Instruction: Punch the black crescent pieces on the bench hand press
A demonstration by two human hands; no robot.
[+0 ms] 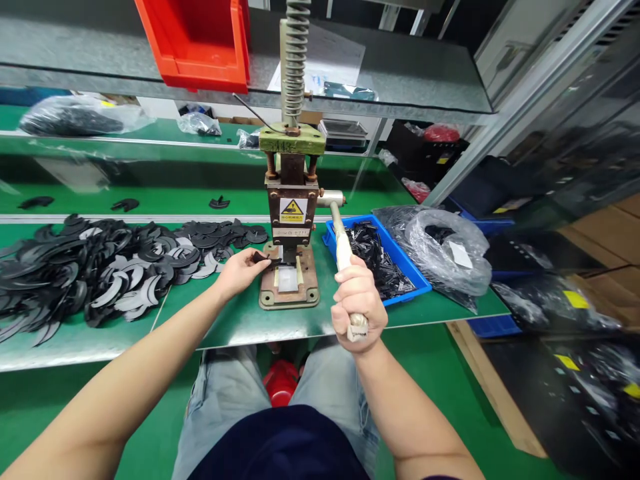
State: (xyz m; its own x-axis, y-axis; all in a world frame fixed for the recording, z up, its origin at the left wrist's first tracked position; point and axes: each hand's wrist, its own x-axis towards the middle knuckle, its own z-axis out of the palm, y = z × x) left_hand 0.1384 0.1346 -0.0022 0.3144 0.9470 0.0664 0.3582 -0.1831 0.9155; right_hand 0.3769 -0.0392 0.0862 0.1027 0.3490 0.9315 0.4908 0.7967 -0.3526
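Observation:
A small hand press (pixel 291 220) with a tall spring stands on the green bench in front of me. My right hand (pixel 357 301) is closed around the press lever (pixel 341 239), which slants down towards me. My left hand (pixel 242 269) pinches a small black flat part (pixel 262 258) and holds it at the left side of the press's die slot. A large heap of black crescent-shaped parts (pixel 100 267) lies on the bench to the left of that hand.
A blue tray (pixel 374 230) of black pieces sits right of the press, with a clear plastic bag (pixel 440 250) beside it. A red bin (pixel 200 43) rests on the upper shelf. Bagged parts lie on the back shelf. Boxes and bags fill the floor at right.

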